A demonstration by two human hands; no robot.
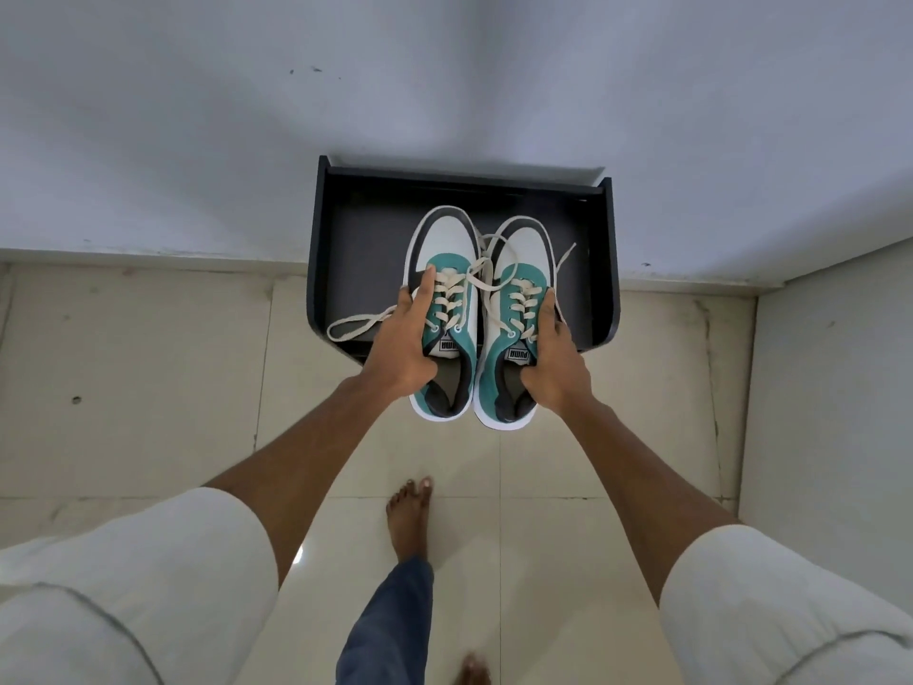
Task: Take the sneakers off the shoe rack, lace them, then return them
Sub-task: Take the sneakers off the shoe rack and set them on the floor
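Observation:
Two teal, white and black sneakers are held side by side over the black shoe rack (346, 249), toes pointing at the wall. My left hand (405, 343) grips the left sneaker (447, 249) at its collar, fingers along the outer side. My right hand (556, 358) grips the right sneaker (523, 249) the same way. Both carry cream laces through the eyelets. Loose lace ends (355, 323) trail off to the left and over the toes. The heels hang past the rack's front edge.
The rack stands against a white wall (444, 91) on a beige tiled floor (148, 388). A second wall (830, 388) closes the right side. My bare feet (407, 516) stand just in front of the rack.

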